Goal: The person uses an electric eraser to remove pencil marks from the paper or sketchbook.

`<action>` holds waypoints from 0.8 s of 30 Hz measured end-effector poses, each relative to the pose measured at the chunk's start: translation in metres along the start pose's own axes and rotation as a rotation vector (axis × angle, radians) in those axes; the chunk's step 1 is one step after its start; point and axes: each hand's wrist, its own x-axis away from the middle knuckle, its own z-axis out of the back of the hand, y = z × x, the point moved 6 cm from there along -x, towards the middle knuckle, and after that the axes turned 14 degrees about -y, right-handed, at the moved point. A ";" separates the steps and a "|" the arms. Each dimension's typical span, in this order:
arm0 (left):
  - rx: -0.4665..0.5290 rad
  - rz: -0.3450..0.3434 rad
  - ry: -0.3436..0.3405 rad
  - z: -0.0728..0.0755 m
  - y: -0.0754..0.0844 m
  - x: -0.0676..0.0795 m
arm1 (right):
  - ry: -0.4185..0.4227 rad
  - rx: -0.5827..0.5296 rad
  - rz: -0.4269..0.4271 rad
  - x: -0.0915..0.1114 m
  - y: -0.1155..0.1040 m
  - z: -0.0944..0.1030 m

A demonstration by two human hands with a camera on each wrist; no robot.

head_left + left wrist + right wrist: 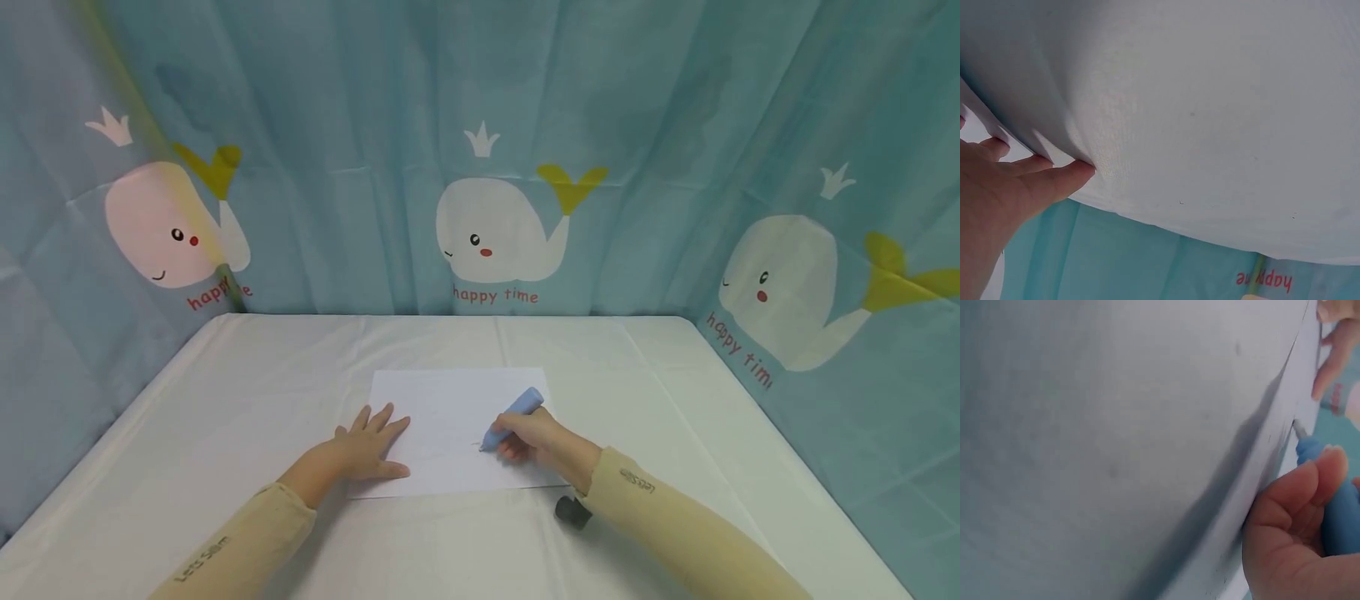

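Observation:
A sheet of white paper (442,400) lies flat on the white-covered table. My left hand (366,446) rests on its left side with the fingers spread. In the left wrist view, the fingertips of the left hand (1035,178) press down at the sheet. Over the paper's right part, my right hand (528,433) grips a thick light-blue pen (517,410), tilted, its tip down at the paper. A short faint line shows beside the tip. The right wrist view shows the thumb and fingers of the right hand (1291,525) round the blue pen (1341,519).
A small black object (573,512) lies in front of the paper, partly behind the right sleeve (667,525). White cloth (247,400) covers the table. Blue curtains (337,167) with whale prints hang at the back and both sides.

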 end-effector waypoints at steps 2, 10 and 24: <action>-0.001 -0.003 -0.001 0.001 0.001 0.000 | 0.004 -0.007 0.000 0.000 0.000 0.001; 0.001 -0.006 -0.002 0.001 0.002 0.001 | -0.019 0.018 -0.015 0.000 0.000 0.003; 0.005 -0.023 -0.003 0.001 0.004 0.002 | -0.030 0.014 -0.001 0.002 -0.001 0.003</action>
